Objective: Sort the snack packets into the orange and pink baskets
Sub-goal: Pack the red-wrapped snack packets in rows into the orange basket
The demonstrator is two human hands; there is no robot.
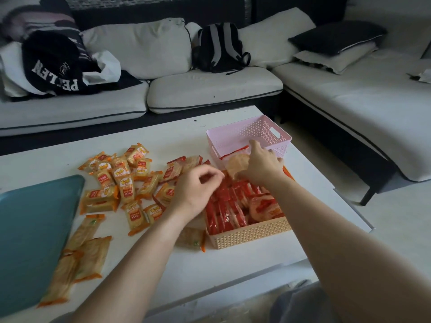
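Sorting in mid-run on the white worktop [210, 271]: as I watched from the remote station, the right hand [261, 166] gripped a pale round-cracker packet [235, 165] with its fingers curled over it. It held the packet in the gap between the far edge of the orange basket [251, 234] and the near wall of the pink basket [256, 127]. I judged this to be a placing step, the packet bound for one of the two baskets, though which one I could not say.

The left hand [198, 187] hovered at the orange basket's far-left corner with its fingers curled in toward the thumb. I could not tell whether it pinched anything.

The orange basket, near and right, was packed with red packets [231, 206]. The pink basket, just beyond it, looked almost bare, with a strip of red showing at its near wall.

To the left of both hands lay the unsorted stock. A loose heap of yellow packets [123, 180] was close to the left hand, and long cracker packets [88, 250] lay nearer and further left, beside a teal tray [30, 224].

By my reading, the next move called for settling the held packet flat in its basket, then a reach left into the heap. The job looked roughly half done.
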